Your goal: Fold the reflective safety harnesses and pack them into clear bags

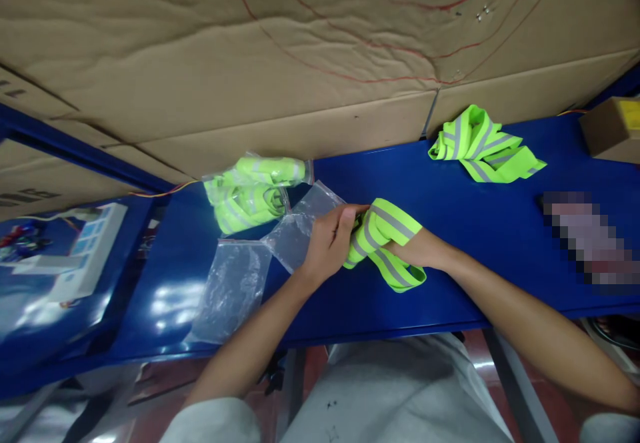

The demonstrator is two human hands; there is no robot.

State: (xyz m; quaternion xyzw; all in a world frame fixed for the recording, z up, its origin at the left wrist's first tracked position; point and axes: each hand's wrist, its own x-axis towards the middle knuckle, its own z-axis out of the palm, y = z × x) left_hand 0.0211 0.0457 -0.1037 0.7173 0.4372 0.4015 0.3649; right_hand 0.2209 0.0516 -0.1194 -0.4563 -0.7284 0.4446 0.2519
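A neon yellow-green reflective strap (395, 219) with grey stripes is bunched between my hands over the front of the blue table. My left hand (330, 243) grips its left side, thumb on top. My right hand (413, 248) is partly covered by the strap, which lies over the wrist and fingers; its fingertips are hidden. One loop of the strap hangs below my right hand. Beside my left hand lies a clear zip bag (295, 226), flat on the table. A second clear zip bag (233, 289) lies nearer the front edge, by my left forearm.
Bagged reflective straps (245, 206) are piled at the back left. A loose heap of strap (480, 143) lies at the back right, near a cardboard box (613, 129). A blurred-out flat object (593, 239) rests on the right. A white power strip (90, 253) stands far left.
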